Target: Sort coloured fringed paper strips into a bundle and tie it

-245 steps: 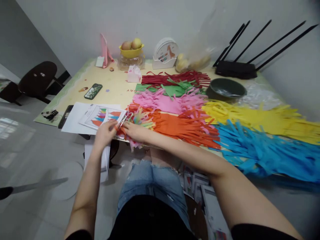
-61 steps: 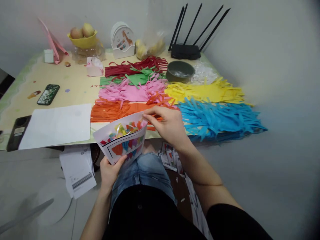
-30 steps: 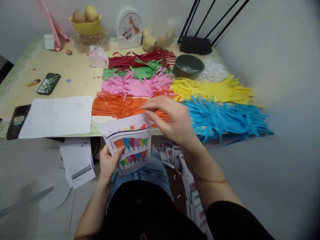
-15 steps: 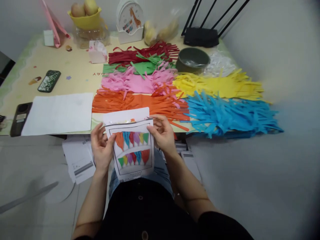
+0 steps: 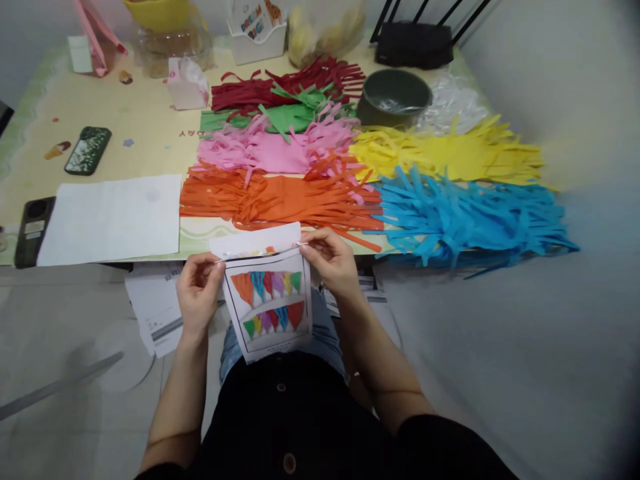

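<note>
Between my hands is a white packet [image 5: 273, 337], its front printed with two rows of coloured tassel bunting. My left hand [image 5: 197, 287] pinches its upper left corner, and my right hand [image 5: 330, 260] pinches the upper right corner. A white flap stands above the packet's top edge, with a few coloured bits showing there. Just beyond, fringed paper bundles lie on the table [image 5: 135, 123]: orange [image 5: 285, 200], pink [image 5: 280, 152], green [image 5: 290, 117], dark red [image 5: 250, 92], yellow [image 5: 450, 153] and blue [image 5: 470, 213]. The blue one overhangs the front edge.
At left lie a white sheet [image 5: 113, 220], a phone [image 5: 87, 151] and a dark device [image 5: 34, 233]. A tissue pack [image 5: 187, 83], dark green bowl [image 5: 394, 99], clear plastic [image 5: 453, 103] and black router [image 5: 414, 45] stand farther back. White papers [image 5: 157, 313] are below the table edge.
Both hands have shifted to corner pinches at the packet's top edge, the left moving up. The packet sits slightly lower and to the right. The camera view has tilted down.
</note>
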`<state>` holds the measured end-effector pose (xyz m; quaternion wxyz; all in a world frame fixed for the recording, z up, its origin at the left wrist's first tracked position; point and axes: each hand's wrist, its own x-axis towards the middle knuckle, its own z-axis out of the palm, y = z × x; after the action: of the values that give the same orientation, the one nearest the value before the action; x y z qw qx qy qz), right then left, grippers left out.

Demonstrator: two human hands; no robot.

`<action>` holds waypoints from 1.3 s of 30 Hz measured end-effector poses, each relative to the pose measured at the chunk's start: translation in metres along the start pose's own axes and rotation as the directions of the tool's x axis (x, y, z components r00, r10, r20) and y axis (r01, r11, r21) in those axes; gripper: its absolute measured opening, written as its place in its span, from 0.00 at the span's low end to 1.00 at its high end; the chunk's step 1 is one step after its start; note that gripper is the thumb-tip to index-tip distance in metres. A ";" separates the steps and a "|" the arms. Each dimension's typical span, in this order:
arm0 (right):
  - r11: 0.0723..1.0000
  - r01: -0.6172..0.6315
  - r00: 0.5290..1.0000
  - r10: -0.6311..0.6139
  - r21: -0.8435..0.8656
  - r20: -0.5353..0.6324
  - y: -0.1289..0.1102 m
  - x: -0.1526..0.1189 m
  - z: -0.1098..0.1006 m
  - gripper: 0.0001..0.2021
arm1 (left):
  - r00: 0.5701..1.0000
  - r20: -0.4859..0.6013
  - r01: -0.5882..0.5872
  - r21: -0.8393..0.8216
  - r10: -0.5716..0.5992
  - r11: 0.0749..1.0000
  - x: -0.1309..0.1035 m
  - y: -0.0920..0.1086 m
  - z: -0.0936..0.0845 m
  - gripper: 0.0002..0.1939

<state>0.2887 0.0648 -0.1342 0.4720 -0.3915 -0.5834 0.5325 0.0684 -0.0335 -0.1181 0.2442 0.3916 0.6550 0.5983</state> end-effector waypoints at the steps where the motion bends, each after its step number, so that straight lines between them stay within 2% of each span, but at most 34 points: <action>1: 1.000 0.003 1.000 -0.003 -0.004 0.001 -0.002 0.001 -0.002 0.17 | 1.000 0.006 0.020 -0.016 -0.020 1.000 0.001 0.001 -0.001 0.13; 6: 0.998 -0.061 0.996 0.061 -0.004 0.070 -0.009 0.007 -0.010 0.21 | 0.989 0.025 0.147 -0.105 -0.145 0.984 0.009 0.005 -0.002 0.14; 7: 0.997 -0.077 0.992 0.077 -0.004 0.097 -0.010 0.009 -0.013 0.21 | 0.986 0.038 0.167 -0.129 -0.164 0.978 0.011 0.007 -0.002 0.16; 10: 0.994 -0.107 0.976 0.104 0.000 0.191 -0.012 0.016 -0.019 0.29 | 0.972 0.092 0.230 -0.198 -0.215 0.953 0.017 0.011 -0.004 0.32; 11: 0.994 -0.113 0.968 0.111 -0.003 0.225 -0.013 0.018 -0.021 0.30 | 0.967 0.111 0.249 -0.203 -0.231 0.947 0.019 0.011 -0.005 0.33; 14: 0.993 -0.112 0.953 0.117 -0.034 0.280 -0.014 0.022 -0.023 0.24 | 0.954 0.144 0.284 -0.173 -0.261 0.943 0.022 0.011 -0.008 0.23; 17: 0.995 -0.078 0.963 0.093 -0.068 0.252 -0.013 0.022 -0.023 0.20 | 0.951 0.173 0.280 -0.137 -0.255 0.950 0.022 0.010 -0.011 0.17; 21: 0.989 -0.036 0.969 0.069 -0.143 0.236 -0.013 0.022 -0.025 0.18 | 0.953 0.224 0.233 -0.120 -0.202 0.965 0.024 0.012 -0.011 0.17; 25: 0.980 -0.046 0.911 0.121 -0.194 0.395 -0.018 0.032 -0.027 0.19 | 0.918 0.319 0.269 -0.061 -0.237 0.961 0.034 0.018 -0.004 0.18; 27: 0.980 -0.053 0.891 0.133 -0.191 0.434 -0.020 0.036 -0.026 0.19 | 0.896 0.358 0.293 -0.030 -0.263 0.956 0.040 0.021 -0.001 0.19; 30: 0.973 -0.035 0.902 0.129 -0.226 0.412 -0.021 0.039 -0.023 0.18 | 0.899 0.376 0.221 0.057 -0.226 0.974 0.045 0.023 0.002 0.20; 34: 0.956 0.033 0.899 0.099 -0.291 0.427 -0.018 0.038 -0.026 0.15 | 0.894 0.440 -0.012 0.206 -0.082 0.979 0.046 0.024 0.000 0.14; 36: 0.957 0.096 0.871 0.052 -0.273 0.488 -0.016 0.040 -0.030 0.15 | 0.858 0.513 -0.123 0.174 0.016 0.977 0.047 0.023 0.000 0.12; 39: 0.959 0.203 0.788 -0.039 -0.199 0.615 -0.016 0.045 -0.035 0.14 | 0.762 0.644 -0.183 0.102 0.075 0.978 0.052 0.023 0.001 0.11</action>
<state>0.3126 0.1145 -0.1131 0.2401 -0.2196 -0.7908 0.5184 0.0444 0.0086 -0.0886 0.3774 0.6333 0.5504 0.3919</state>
